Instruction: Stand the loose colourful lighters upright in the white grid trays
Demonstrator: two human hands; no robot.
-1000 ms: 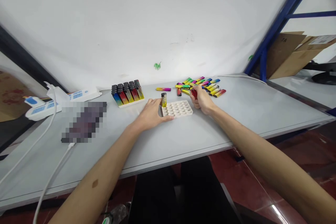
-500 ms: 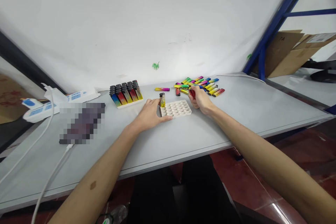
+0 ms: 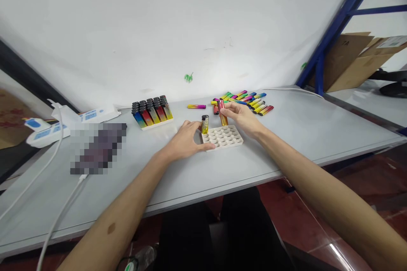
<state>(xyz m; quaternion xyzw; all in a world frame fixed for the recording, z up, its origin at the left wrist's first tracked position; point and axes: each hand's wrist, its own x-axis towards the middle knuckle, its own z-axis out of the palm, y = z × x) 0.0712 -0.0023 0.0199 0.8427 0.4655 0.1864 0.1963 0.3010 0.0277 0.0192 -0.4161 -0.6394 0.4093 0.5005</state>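
Note:
My left hand [image 3: 186, 140] grips the left end of a white tray with rows of holes [image 3: 226, 139], thumb along its front edge and fingers behind. One silver-and-yellow lighter [image 3: 205, 124] stands upright in the tray's back left corner, close to my left fingertips. Between the thumb and fingers of my right hand [image 3: 244, 117] is a red-and-gold lighter [image 3: 224, 118], held nearly upright over the tray's back edge. Whether its lower end touches the tray I cannot tell. Behind my right hand lies a loose pile of colourful lighters [image 3: 254, 103].
A filled tray of upright lighters [image 3: 153, 114] stands at the back left. One purple-and-yellow lighter [image 3: 196, 106] lies alone near the wall. On the left are a power strip [image 3: 95, 114], a pixelated dark object [image 3: 100, 148] and white cables [image 3: 65, 203].
My right hand has moved left from the pile and turned the red lighter upright over the tray. The tray has shifted a little to the right with my left hand.

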